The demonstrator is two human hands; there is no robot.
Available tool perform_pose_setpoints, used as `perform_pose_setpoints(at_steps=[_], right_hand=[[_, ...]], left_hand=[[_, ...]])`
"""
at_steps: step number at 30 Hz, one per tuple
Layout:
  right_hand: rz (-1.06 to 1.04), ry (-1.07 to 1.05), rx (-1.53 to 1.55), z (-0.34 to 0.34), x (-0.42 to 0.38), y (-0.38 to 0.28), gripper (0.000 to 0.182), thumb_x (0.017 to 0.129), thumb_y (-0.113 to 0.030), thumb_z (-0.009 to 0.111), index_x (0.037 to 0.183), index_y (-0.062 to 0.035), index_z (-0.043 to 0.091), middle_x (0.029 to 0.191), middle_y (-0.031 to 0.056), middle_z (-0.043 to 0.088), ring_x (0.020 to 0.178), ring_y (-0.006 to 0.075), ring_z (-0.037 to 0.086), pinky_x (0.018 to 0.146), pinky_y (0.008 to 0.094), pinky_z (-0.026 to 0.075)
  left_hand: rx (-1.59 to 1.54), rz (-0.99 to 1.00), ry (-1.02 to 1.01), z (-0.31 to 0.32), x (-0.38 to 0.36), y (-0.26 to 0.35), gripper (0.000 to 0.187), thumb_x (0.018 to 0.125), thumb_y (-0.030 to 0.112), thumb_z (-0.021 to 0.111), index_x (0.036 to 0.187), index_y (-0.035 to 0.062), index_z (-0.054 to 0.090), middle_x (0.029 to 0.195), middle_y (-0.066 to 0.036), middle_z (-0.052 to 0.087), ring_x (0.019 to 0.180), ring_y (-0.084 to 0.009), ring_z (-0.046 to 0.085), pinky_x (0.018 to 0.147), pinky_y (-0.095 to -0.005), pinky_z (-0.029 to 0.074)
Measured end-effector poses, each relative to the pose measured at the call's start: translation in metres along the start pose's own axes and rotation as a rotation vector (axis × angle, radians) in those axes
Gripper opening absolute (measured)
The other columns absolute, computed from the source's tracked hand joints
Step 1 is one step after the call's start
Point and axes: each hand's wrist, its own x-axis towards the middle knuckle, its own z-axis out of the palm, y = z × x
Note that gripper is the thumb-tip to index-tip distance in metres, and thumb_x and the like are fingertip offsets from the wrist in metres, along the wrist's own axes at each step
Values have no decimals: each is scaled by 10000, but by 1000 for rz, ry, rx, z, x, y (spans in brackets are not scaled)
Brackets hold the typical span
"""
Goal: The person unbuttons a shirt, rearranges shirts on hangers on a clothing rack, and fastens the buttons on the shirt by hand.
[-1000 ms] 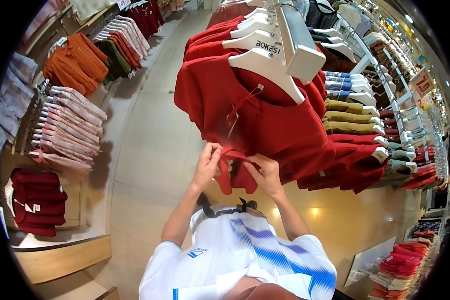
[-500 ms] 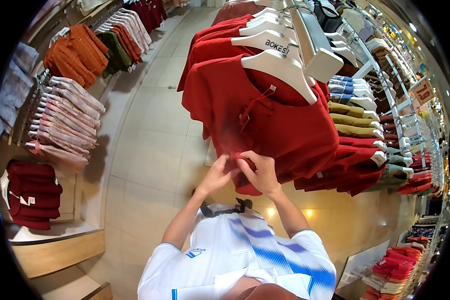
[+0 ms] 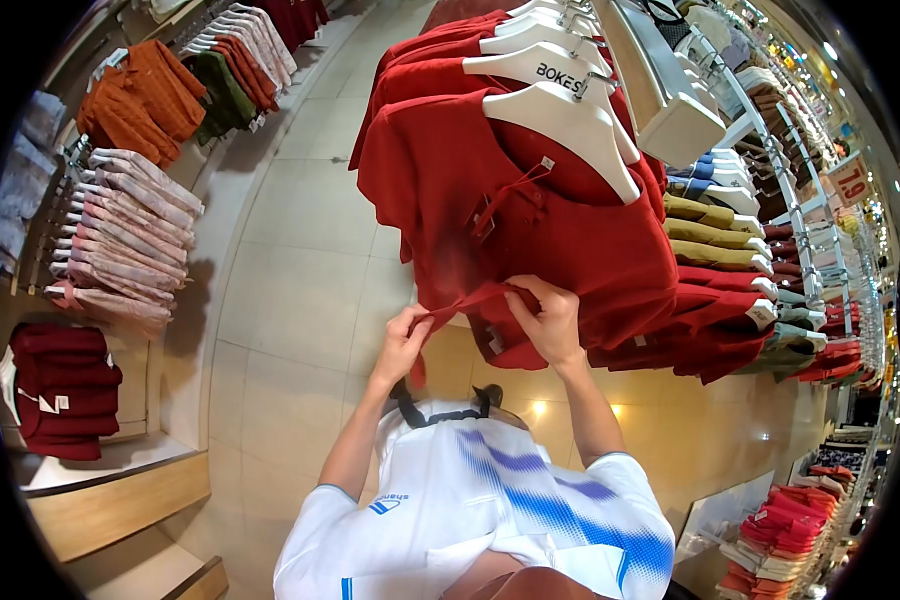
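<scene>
Both hands grip the lower hem of the red cotton shirt [image 3: 530,230] hanging on a white plastic hanger [image 3: 560,120]. The left hand [image 3: 402,343] pinches the hem's corner shut below the shirt; the right hand [image 3: 552,320] closes on its folded bottom edge.

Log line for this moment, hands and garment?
left hand: pinching tie strip | right hand: gripping hem | red fabric top: on white hanger

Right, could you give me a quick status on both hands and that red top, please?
Left hand pinching the red strap. Right hand gripping the red top at its hem. Top on white hanger. Nothing in the way.
</scene>
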Motion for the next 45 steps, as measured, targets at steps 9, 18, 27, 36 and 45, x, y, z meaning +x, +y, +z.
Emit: perform_pose_setpoints(at_steps=[9, 18, 27, 36, 45], right_hand=[[42, 21, -46, -10, 3, 4, 138, 808, 23, 681, 946, 22, 681, 857, 135, 712, 785, 219, 712, 699, 269, 539], [64, 15, -37, -14, 5, 9, 180, 800, 42, 673, 979, 23, 672, 913, 144, 711, 826, 226, 714, 719, 286, 547], [-125, -424, -302, -16, -2, 7, 135, 838, -102, 677, 968, -66, 684, 804, 60, 614, 586, 244, 636, 566, 356, 519], [-361, -2, -332, 1, -1, 3, 270, 685, -115, 706, 951, -103, 661, 846, 13, 577, 566, 172, 620, 487, 324, 505], [-584, -182, -438, 14, -11, 1, 275, 687, -116, 631, 962, -109, 623, 883, -10, 566, 539, 118, 560, 462, 259, 459]], left_hand=[[-132, -56, -42, -21, 8, 21, 54, 927, -3, 583, 949, 11, 536, 826, -19, 531, 681, -88, 488, 621, -234, 407], [-190, -13, -94, -16, 26, 46, 80, 912, -29, 591, 941, 29, 543, 901, -20, 543, 854, -110, 499, 808, -245, 398], [-253, -199, -266, -12, 30, 61, 86, 961, 93, 581, 903, 44, 540, 892, 3, 538, 831, -84, 466, 778, -229, 380], [-255, -419, -306, 7, 25, 48, 142, 1021, 177, 512, 949, 55, 497, 846, 42, 490, 720, -25, 424, 640, -203, 386], [-321, -445, -230, 11, 30, 51, 173, 1028, 221, 501, 923, 84, 494, 827, 74, 463, 730, -4, 390, 631, -181, 349]])
